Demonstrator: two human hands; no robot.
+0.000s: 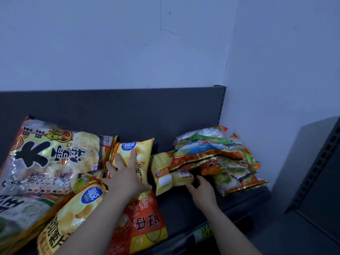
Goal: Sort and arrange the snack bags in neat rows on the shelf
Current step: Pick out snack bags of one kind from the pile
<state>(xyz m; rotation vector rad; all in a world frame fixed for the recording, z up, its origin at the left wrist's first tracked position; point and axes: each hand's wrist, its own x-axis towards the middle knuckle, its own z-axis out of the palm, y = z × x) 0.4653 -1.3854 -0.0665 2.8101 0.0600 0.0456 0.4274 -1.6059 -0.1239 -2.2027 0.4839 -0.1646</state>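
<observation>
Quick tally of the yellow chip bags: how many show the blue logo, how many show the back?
Blue logo showing: 2, the far yellow bag and the near yellow bag
Back showing: 1, the middle yellow bag
Total: 3
The right pile may hide more.

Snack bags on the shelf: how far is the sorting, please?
Done: nothing looks in rows yet. In hand: the left hand presses flat on a yellow bag; the right hand reaches under the right pile. Left: that pile, the big bag and red bag lie askew on the shelf.
</observation>
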